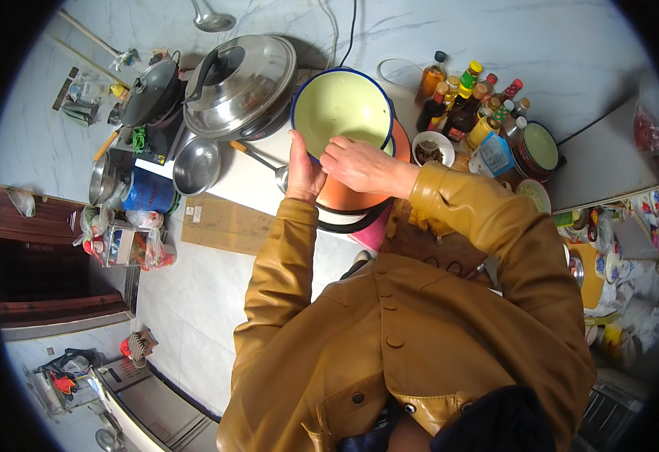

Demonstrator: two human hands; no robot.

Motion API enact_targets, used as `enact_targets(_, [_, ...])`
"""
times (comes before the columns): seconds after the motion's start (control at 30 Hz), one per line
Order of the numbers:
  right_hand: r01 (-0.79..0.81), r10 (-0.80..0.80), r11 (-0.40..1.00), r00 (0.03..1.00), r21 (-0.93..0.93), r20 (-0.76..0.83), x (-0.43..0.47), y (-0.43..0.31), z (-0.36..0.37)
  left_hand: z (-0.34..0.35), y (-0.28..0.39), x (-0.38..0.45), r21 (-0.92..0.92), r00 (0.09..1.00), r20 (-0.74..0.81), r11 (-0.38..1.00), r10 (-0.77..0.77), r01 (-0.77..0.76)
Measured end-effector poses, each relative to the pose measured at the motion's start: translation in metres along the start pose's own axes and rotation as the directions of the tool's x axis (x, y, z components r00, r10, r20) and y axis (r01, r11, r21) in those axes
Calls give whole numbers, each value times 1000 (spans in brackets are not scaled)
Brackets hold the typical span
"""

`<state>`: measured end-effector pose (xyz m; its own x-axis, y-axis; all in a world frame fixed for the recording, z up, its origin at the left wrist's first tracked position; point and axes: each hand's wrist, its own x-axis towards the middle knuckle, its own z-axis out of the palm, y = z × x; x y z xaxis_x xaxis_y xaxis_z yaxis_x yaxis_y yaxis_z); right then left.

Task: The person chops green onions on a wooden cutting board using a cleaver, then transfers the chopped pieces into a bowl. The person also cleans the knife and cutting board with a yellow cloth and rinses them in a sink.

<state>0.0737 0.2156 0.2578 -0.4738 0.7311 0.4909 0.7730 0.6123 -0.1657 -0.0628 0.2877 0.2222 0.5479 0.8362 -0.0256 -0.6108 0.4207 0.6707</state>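
Note:
An enamel basin (345, 101), pale green inside with a dark blue rim, is tilted so its inside faces me. My left hand (305, 172) holds its near left rim, thumb pointing up along the edge. At the near rim, the fingers of my right hand (363, 166) are curled in; the fingertips are hidden. Beneath the basin shows an orange vessel (352, 195) with a light band and dark base. Part of another pale green enamel piece (389, 148) peeks out under the basin's right side. A wooden-handled ladle (256, 155) lies to the left of my left hand.
A large lidded steel pan (241, 85) stands to the left, with a steel bowl (196, 166) before it. Several sauce bottles (465, 107) crowd the right, beside a white bowl (433, 148) with dark contents. Flattened cardboard (225, 225) lies below the white counter edge (233, 183).

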Motion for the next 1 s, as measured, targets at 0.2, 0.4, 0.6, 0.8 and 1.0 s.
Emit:
enact_targets(0.2, [279, -256, 956, 945, -91, 204, -24, 40, -3, -15, 10, 2, 81, 991, 116, 994, 62, -71])
enact_targets(0.4, [-27, 29, 1000, 972, -13, 234, 8, 51, -13, -28, 4, 5, 118, 989, 144, 992, 27, -44])
enact_targets(0.6, [-420, 423, 904, 906, 78, -29, 25, 75, -4, -17, 5, -3, 176, 988, 154, 984, 10, -38])
enact_targets(0.8, [-699, 572, 643, 710, 313, 411, 19, 68, 21, -14, 15, -3, 146, 992, 123, 988, 32, -50])
enact_targets(1.0, [-457, 393, 620, 884, 638, 252, 29, 69, 9, -14, 14, 1, 138, 984, 169, 987, 54, -77])
